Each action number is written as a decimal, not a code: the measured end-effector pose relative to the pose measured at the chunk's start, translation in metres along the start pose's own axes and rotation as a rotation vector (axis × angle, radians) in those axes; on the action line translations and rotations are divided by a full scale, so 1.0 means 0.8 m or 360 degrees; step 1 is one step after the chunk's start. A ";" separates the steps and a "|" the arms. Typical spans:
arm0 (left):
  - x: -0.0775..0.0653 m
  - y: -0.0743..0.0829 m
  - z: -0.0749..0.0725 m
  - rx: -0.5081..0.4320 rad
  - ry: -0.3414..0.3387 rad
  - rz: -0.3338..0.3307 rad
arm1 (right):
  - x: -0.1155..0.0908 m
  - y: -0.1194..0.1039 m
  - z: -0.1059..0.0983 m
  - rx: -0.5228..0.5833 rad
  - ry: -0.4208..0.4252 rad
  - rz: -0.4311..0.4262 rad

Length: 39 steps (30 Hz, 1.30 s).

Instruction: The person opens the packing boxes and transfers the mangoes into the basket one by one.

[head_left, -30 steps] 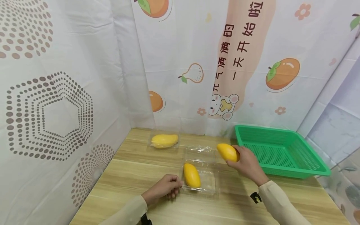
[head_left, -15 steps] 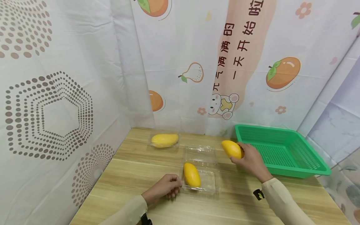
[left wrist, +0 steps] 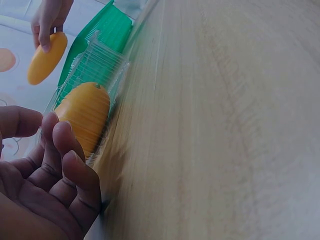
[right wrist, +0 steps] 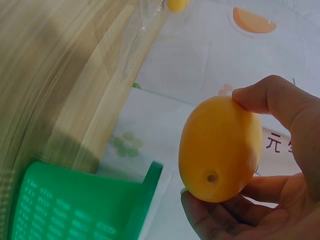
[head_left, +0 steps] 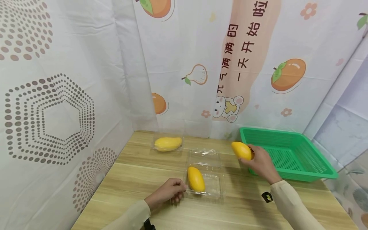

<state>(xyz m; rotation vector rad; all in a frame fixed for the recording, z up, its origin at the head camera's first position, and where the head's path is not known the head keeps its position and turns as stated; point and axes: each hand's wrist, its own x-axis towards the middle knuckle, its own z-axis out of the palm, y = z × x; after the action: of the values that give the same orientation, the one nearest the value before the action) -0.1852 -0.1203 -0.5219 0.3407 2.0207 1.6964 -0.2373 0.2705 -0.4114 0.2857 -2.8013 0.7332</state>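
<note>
My right hand grips a yellow mango above the table, by the left end of the green basket. In the right wrist view the thumb and fingers hold this mango from opposite sides, its stem spot showing. An open clear plastic clamshell box lies mid-table, lid folded back. Inside its left half sits a second mango. My left hand pinches the box's near left edge between thumb and index finger; the left wrist view shows the other fingers loosely curled.
At the back left, another clear box holds a paler mango. The green basket takes up the right rear of the wooden table. Printed curtains hang along the back and left.
My right hand has carried its mango to the right and slightly up, from beside the box lid to the basket's left end. My left hand and the box have stayed put.
</note>
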 end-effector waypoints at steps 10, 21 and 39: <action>0.000 -0.001 0.001 -0.0015 0.0013 -0.0004 | 0.001 0.015 -0.007 -0.0014 0.0008 0.0024; -0.001 -0.001 0.002 -0.0042 0.0017 -0.0010 | -0.001 0.034 -0.014 0.0007 0.0009 0.0078; -0.001 0.001 0.002 -0.0050 0.0017 0.0005 | -0.004 0.078 -0.020 0.0040 -0.0018 0.0194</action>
<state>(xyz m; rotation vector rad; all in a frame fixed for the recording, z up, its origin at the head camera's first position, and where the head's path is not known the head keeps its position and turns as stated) -0.1837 -0.1189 -0.5213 0.3252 2.0000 1.7334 -0.2468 0.3321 -0.4268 0.1244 -2.8425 0.7958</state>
